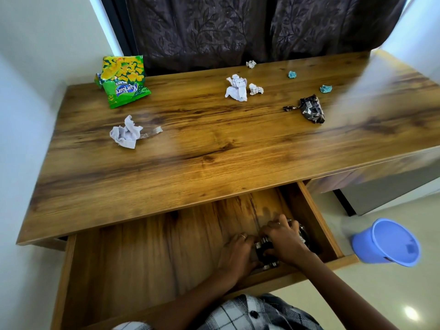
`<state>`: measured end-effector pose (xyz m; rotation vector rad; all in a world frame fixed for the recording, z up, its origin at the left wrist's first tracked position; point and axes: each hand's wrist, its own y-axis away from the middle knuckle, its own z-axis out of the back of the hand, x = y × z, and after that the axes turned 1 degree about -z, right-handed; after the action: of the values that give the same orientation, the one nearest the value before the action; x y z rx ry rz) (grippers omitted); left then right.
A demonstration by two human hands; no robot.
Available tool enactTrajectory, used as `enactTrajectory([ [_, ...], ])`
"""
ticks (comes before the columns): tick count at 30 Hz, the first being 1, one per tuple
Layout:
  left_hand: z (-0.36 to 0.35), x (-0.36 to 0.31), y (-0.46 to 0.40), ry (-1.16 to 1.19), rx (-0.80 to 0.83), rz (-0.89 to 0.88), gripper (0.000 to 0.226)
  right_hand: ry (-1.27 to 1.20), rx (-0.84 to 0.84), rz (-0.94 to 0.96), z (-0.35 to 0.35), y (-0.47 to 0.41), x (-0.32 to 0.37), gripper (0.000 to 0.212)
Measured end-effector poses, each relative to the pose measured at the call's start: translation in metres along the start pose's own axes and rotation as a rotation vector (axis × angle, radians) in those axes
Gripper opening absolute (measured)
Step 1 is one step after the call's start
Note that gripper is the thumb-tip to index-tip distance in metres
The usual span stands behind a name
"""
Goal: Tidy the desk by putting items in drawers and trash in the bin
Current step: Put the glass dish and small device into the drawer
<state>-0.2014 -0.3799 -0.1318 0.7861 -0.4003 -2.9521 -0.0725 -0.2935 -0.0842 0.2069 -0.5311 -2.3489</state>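
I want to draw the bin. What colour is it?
The bin is light blue all over, seen in the head view, on the floor.

one camera on the person's head, looking forward and down, wide view, close above both hands [262, 246] low in the picture, desk top [190, 144] stretching away past the hands, floor off to their right

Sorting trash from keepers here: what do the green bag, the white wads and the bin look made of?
Green bag: thin printed plastic film, glossy, judging by its sheen and creases. White wads: crumpled paper or tissue, matte, with sharp folds; which one is unclear. Bin: moulded plastic, smooth and uniformly blue, with a slight shine on its rim.
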Motion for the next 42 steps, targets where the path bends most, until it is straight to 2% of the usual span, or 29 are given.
enactTrajectory([
  [5, -0.001, 0.006, 0.000, 0.053, 0.001, 0.008, 0.059, -0.029, 0.003, -0.004, 0.001, 0.005, 0.002, 0.059],
  [9, 0.017, 0.008, 0.017, 0.201, 0.023, 0.029, 0.062, -0.133, -0.086, -0.043, 0.007, 0.019, 0.004, 0.050],
  [14, 0.055, 0.016, 0.059, 0.275, 0.061, -0.011, 0.055, -0.318, -0.394, 0.034, -0.010, 0.057, 0.007, 0.042],
  [17, 0.062, 0.024, 0.093, 0.318, 0.107, 0.021, 0.069, -0.253, -0.367, 0.121, -0.033, 0.087, 0.006, 0.046],
  [20, 0.061, 0.038, 0.109, 0.217, 0.138, -0.012, 0.082, -0.193, -0.350, 0.173, -0.049, 0.098, 0.005, 0.056],
  [24, 0.062, 0.043, 0.111, 0.012, 0.042, -0.039, 0.093, -0.158, -0.420, 0.141, -0.051, 0.096, 0.011, 0.058],
  [29, 0.061, 0.043, 0.111, -0.104, -0.185, -0.135, 0.074, -0.122, -0.421, 0.107, -0.054, 0.094, 0.013, 0.062],
  [32, 0.063, 0.045, 0.109, -0.126, -0.305, -0.163, 0.076, -0.096, -0.407, 0.084, -0.049, 0.087, 0.015, 0.062],
  [42, 0.079, 0.060, 0.083, -0.214, -0.543, -0.003, 0.100, -0.027, -0.424, 0.022, -0.022, 0.039, 0.017, 0.066],
])
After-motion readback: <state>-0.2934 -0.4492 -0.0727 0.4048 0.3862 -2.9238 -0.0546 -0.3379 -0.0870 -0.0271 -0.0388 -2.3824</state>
